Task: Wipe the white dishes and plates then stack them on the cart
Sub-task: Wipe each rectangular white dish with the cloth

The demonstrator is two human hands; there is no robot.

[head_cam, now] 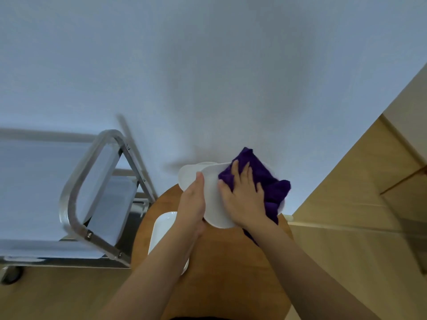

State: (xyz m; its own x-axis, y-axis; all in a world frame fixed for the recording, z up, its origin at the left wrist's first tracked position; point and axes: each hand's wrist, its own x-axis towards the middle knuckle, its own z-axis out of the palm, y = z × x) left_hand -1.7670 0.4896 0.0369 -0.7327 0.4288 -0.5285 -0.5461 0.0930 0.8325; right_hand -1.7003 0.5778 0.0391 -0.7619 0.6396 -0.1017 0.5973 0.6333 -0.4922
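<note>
Currently the wiping step is in hand: the left hand [193,204] grips the near-left rim of a white glazed ceramic plate [213,199], thumb on top, holding it tilted above the far edge of the round brown wooden table [228,269]. The right hand [242,195] lies with fingers spread and straight, pressing a purple pile cloth [265,179] against the plate face. A second white plate [188,173] shows just behind the held one; whether it rests on the table or is held with it cannot be told. A white rectangular dish [161,227] lies at the table's left edge, partly under the left forearm, and appears to await wiping.

The stainless-steel tube-framed cart [92,181] stands just left of the table. No dish shows on its visible shelves, so stacking appears not yet begun. Its raised handle loop stands between table and shelf; a transfer probably has to lift over it. A pale wall closes the far side, leaving little room beyond the table's far edge.
</note>
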